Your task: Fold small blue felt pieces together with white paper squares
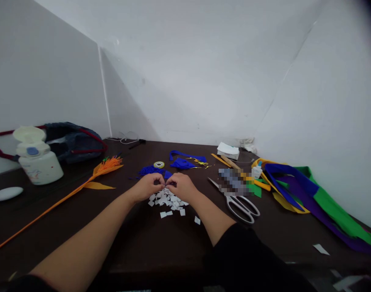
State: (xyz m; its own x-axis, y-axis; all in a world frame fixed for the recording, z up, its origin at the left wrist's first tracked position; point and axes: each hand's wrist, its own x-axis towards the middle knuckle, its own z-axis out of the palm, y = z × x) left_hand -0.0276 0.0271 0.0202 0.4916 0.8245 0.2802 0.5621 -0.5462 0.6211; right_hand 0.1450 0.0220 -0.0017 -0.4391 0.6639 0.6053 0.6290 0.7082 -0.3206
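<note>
My left hand (149, 186) and my right hand (183, 187) meet over the middle of the dark table, thumbs and fingers closed in a pinch. A small piece of blue crepe paper (167, 174) shows between them, apparently held at the fingertips, which partly hide it. Right under both hands lies a heap of small white paper bits (167, 198), with a few strays nearer me. Just beyond my left hand is a pile of blue paper shreds (148, 170) beside a roll of tape (158, 164). Farther back lie cut blue crepe pieces (182, 163).
Scissors (242, 207) lie open right of my right arm, near a yellow cutter (258, 183) and a glue bottle (257, 170). Coloured crepe strips (328, 202) cover the right side. At left are an orange paper flower (108, 165), a white bottle (41, 162) and a bag (72, 140).
</note>
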